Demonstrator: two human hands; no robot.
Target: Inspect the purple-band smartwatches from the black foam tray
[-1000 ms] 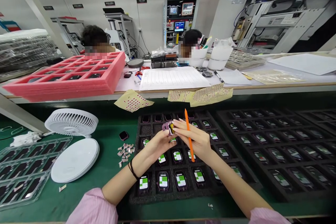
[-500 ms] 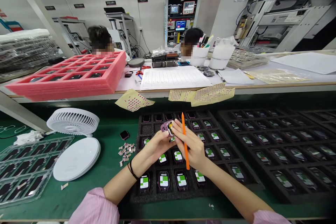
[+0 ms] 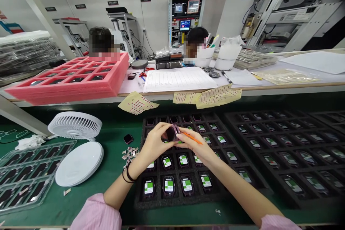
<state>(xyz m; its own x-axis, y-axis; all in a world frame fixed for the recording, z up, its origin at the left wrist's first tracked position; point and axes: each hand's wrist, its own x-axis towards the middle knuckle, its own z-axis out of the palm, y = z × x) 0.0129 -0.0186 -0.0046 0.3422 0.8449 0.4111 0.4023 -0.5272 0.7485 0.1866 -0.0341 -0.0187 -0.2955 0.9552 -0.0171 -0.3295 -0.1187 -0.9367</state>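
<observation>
My left hand (image 3: 154, 143) is closed around the edges of a purple-framed smartwatch (image 3: 169, 134), its dark glass face turned toward me. My right hand (image 3: 198, 148) grips an orange plastic pry stick (image 3: 192, 138), and its fingertips also touch the watch's right edge. Much of the stick is hidden by the fingers. Both hands are above a black foam tray (image 3: 175, 202) holding rows of smartwatches, many with green-and-white screens. One loose watch (image 3: 128, 138) lies on the green mat left of the tray, near a heap of small pale pieces (image 3: 129, 153).
A white fan (image 3: 79, 163) stands at left beside clear plastic trays (image 3: 35, 172) of dark parts. Another black foam tray (image 3: 272, 172) lies at right. Yellow sticker sheets (image 3: 138, 103) hang from the shelf edge, below a pink foam tray (image 3: 118, 79). Two people sit beyond.
The watch has turned from showing its yellowish inside to showing its dark face. My left hand has shifted its grip, and the orange stick has tipped from upright to a slant.
</observation>
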